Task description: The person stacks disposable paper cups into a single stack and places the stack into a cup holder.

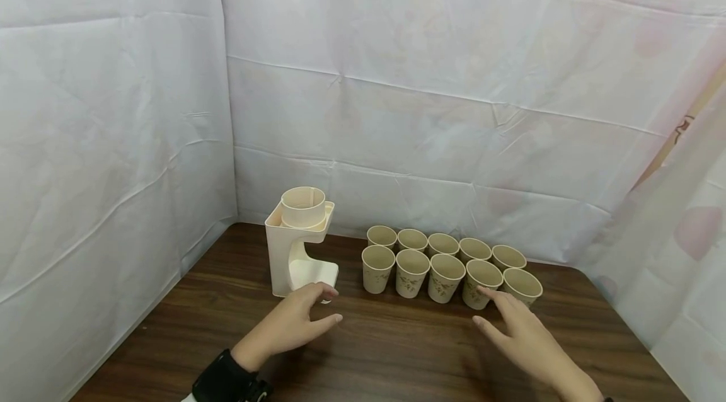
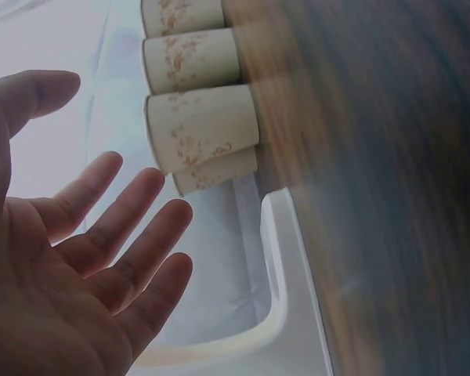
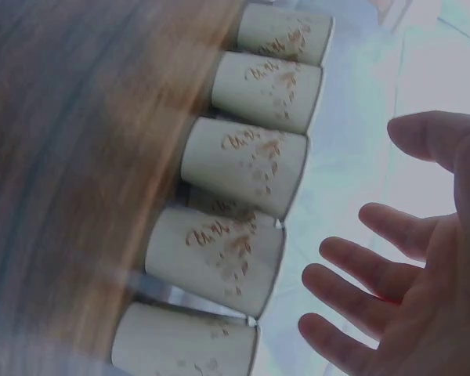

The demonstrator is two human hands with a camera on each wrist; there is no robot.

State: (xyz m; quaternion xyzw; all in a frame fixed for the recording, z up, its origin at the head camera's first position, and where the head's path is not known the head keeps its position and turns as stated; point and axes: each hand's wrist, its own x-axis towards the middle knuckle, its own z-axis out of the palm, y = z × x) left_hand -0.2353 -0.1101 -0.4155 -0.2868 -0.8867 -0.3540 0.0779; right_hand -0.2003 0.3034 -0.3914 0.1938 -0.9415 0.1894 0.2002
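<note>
My left hand [image 1: 292, 321] hovers over the table in front of a cream plastic cup dispenser [image 1: 279, 257], fingers spread and holding nothing. A round tube [image 1: 304, 208] stands in the dispenser's top, above an open gap and a flat base. On the right, my right hand [image 1: 524, 336] is held in the air before two rows of paper cups, its fingers apart and nothing in them. In the head view its fingertips overlap a front-row cup [image 1: 482, 282]. The cups stand upright with open mouths and carry a brown leaf print, clear on a cup [image 3: 245, 164] in the right wrist view.
The dark wooden table [image 1: 397, 358] is backed by a white cloth [image 1: 397, 125], with more cloth hanging at both sides. Several cups form a back row [image 1: 412, 239] close to the cloth. A black watch [image 1: 224, 380] is on the left wrist.
</note>
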